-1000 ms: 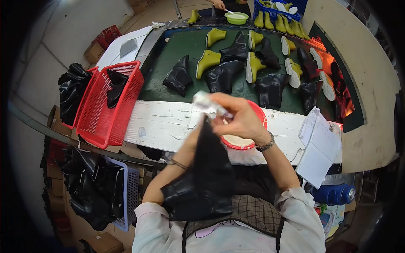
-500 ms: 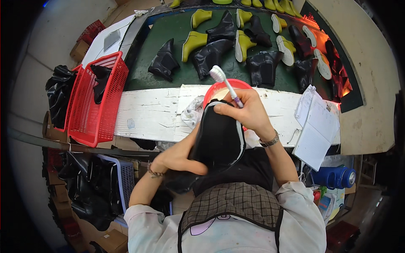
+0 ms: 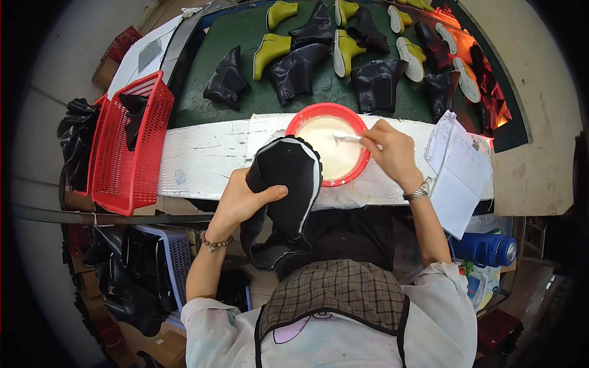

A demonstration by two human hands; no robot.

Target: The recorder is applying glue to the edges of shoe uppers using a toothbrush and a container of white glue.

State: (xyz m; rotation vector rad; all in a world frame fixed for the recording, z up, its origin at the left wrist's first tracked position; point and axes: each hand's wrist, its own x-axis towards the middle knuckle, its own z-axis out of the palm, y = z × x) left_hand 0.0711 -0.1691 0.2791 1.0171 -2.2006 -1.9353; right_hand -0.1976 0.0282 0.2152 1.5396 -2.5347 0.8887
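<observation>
Boot upper (image 3: 285, 175), at seven o'clock from the red bowl (image 3: 325, 110) of pale paste (image 3: 334, 162), is pinched in the left hand (image 3: 236, 199); the right hand (image 3: 394, 153), closed on the toothbrush (image 3: 348, 138), has moved from the upper's edge into the paste, seemingly loading it.

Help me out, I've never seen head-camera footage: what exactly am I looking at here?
There's no machine arm, just a person's bare hands. All the pictures come from one wide fisheye camera on the person's head, looking down, so straight edges bend. The left hand holds a black boot upper with a white edge. The right hand holds a small brush in a red bowl of cream-coloured liquid, on a white board. Beyond, black boots and yellow-green boots lie on a green surface.
</observation>
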